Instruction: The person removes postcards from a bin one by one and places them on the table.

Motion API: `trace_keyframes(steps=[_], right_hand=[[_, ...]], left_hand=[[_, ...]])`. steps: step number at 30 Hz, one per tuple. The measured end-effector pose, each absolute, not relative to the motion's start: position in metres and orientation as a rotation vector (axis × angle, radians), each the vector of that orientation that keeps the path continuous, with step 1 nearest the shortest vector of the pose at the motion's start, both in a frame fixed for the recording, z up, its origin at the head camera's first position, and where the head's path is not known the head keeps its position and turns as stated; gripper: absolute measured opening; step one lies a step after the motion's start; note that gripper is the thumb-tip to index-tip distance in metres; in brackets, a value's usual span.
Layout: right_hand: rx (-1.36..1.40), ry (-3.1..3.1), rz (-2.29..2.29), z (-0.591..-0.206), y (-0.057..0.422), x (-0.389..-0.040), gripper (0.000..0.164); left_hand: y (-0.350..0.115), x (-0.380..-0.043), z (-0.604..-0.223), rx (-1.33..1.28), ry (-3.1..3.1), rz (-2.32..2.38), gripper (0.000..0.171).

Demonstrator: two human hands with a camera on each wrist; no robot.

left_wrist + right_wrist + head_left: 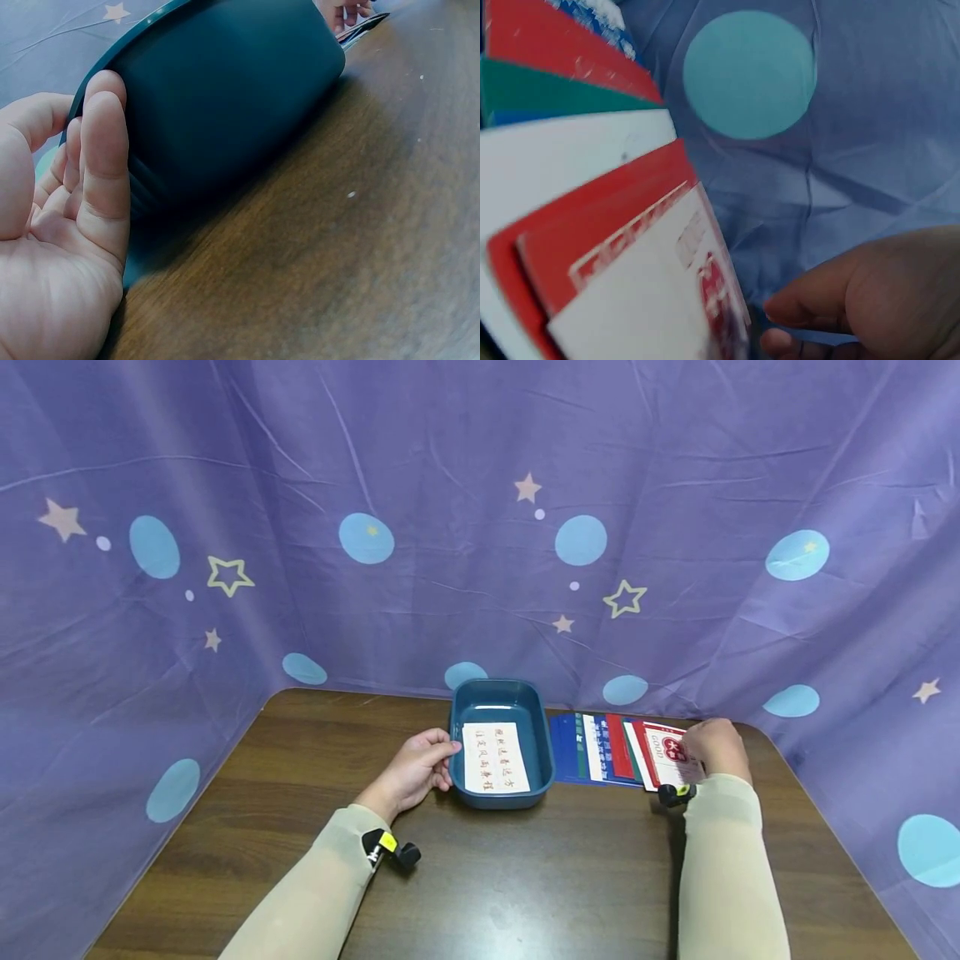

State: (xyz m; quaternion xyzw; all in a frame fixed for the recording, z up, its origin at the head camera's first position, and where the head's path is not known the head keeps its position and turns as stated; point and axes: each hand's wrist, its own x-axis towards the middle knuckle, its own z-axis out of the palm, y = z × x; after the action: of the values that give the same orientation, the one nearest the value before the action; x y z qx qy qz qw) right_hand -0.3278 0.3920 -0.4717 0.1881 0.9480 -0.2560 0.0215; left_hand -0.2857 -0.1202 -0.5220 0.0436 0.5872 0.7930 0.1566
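My left hand point(417, 768) grips the left rim of a dark teal tray point(543, 752), thumb over the edge and fingers against the outer wall, as the left wrist view shows. Inside the tray lies a white card point(495, 758) with brown written characters. To its right, several coloured cards point(622, 747) lie overlapped in a fan. My right hand point(718, 747) is at the fan's right end, beside the top white-and-red card point(666, 757). In the right wrist view its thumb and finger point(802, 300) are bent close to that card's edge, with a small dark gap between.
The tray and cards stand on a brown wooden table point(480, 877), near its back edge. A purple curtain point(450, 527) with stars and blue dots hangs behind and at both sides. Each wrist wears a small black camera point(405, 856).
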Motion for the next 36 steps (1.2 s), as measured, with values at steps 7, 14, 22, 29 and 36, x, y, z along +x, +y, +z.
trace_keyframes(steps=[7,14,22,29,36], right_hand=[[0.315,2.988,-0.998,-0.447,0.365,-0.331,0.024],[0.062,2.874,-1.167,-0.416,0.31,-0.329,0.036],[-0.243,2.836,-1.211,-0.397,0.246,-0.324,0.029],[-0.361,2.774,-1.135,-0.392,0.194,-0.328,0.026],[-0.413,2.689,-0.965,-0.39,0.146,-0.348,0.032]], left_hand=[[-0.12,-0.285,-0.521,0.123,1.68,2.271,0.016],[-0.119,-0.284,-0.521,0.14,1.693,2.253,0.016],[-0.124,-0.282,-0.522,0.105,1.702,2.253,0.015],[-0.123,-0.282,-0.521,0.142,1.691,2.266,0.016],[-0.119,-0.282,-0.519,0.131,1.672,2.276,0.016]])
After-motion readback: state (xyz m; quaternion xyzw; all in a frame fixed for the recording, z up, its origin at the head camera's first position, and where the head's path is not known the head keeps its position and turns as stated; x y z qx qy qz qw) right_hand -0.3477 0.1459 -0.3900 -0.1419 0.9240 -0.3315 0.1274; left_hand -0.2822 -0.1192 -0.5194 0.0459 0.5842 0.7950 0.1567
